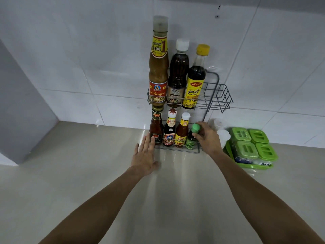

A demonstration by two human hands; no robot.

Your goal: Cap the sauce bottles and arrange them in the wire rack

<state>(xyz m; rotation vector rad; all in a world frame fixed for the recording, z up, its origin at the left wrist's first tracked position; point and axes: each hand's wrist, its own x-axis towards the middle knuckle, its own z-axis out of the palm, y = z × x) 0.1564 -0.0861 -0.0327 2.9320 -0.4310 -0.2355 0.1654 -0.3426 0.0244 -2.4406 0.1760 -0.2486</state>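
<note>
A grey two-tier wire rack (pixel 222 95) stands against the tiled wall. Its upper tier holds three capped bottles: a tall brown sauce bottle (pixel 158 67), a dark one with a white cap (pixel 177 76) and a yellow-capped bottle (pixel 195 81). In the lower tier stand a dark-lidded chilli sauce (pixel 156 125), a white-capped dark sauce (pixel 169 129), an orange sauce (pixel 182 131) and a small green-capped bottle (pixel 192 138). My right hand (pixel 208 138) grips the green bottle's neck just below the cap. With straight fingers, my left hand (pixel 145 155) hovers at the rack's lower left corner.
A green tray (pixel 253 166) with several green-lidded seasoning boxes sits to the right of the rack, one labelled Salt. Two white lidded containers (pixel 219 124) stand behind it. The beige countertop (pixel 88 173) stretches to the left and front.
</note>
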